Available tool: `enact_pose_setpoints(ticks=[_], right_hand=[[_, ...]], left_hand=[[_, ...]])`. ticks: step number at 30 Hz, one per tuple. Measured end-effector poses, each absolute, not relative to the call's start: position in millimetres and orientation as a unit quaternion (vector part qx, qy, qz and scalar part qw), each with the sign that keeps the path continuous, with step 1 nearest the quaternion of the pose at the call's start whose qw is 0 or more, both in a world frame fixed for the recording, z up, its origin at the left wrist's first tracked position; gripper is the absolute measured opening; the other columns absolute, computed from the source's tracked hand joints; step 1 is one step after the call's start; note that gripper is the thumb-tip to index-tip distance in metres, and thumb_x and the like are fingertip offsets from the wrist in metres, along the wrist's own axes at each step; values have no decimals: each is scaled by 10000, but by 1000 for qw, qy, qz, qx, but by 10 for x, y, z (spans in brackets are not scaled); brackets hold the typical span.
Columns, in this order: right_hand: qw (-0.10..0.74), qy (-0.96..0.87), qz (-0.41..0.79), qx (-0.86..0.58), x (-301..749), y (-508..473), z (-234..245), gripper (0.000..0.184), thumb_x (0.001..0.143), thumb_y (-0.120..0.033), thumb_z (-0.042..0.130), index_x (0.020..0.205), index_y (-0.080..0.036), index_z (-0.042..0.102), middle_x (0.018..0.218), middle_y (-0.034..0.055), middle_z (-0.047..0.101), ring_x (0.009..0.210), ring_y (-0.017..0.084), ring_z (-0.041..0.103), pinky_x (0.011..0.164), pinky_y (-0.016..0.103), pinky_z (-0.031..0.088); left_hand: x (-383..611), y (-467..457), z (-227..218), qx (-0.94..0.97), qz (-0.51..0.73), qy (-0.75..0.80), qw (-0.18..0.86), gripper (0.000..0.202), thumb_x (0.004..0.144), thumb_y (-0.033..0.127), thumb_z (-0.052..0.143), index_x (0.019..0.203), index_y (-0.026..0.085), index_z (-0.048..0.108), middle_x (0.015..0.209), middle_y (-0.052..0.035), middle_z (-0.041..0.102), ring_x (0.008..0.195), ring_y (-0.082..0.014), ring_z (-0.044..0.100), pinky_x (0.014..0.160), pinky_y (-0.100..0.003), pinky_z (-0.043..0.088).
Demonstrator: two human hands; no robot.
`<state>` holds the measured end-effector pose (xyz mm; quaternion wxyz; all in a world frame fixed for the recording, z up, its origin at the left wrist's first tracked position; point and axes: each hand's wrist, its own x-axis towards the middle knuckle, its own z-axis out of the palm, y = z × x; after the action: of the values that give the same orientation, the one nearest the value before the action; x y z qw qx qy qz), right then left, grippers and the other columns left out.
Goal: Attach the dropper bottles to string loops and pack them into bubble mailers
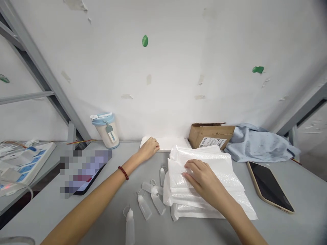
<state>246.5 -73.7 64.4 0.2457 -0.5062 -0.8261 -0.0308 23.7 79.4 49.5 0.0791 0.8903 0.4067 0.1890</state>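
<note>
My left hand [149,148] reaches to the back of the grey table [293,224] and rests with curled fingers on a flat white pad [171,143] by the wall. A red bead bracelet [123,173] is on that wrist. My right hand [200,177] lies on a stack of white bubble-wrap bags [219,163], its fingers pinching the top bag near its left edge. Several small clear squeeze bottles [144,206] with white caps lie scattered just left of the stack, between my two arms.
A blue-lidded cup [106,131] stands at the back left. A phone [85,172] lies left of my arm, a tablet [269,185] to the right. A cardboard box [211,134] and a light blue cloth [258,143] sit against the wall. A power strip [25,163] is at far left.
</note>
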Motion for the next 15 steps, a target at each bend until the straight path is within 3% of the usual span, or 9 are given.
enact_pose_setpoints(ticks=[11,15], right_hand=[[245,-828,-41,-504,2450,-701,581,112,899,-223,444,943,-192,543,955,66,606,903,195,571,753,360,466],[246,-827,-53,-503,2457,-689,556,122,902,-240,443,932,-189,550,952,68,609,890,194,576,740,353,468]], left_hand=[[214,932,438,900,177,396,34,193,804,163,517,644,158,627,706,-69,628,789,-218,529,692,-302,419],[165,883,520,875,241,419,6,157,828,147,473,725,135,591,764,-85,599,810,-221,505,735,-325,415]])
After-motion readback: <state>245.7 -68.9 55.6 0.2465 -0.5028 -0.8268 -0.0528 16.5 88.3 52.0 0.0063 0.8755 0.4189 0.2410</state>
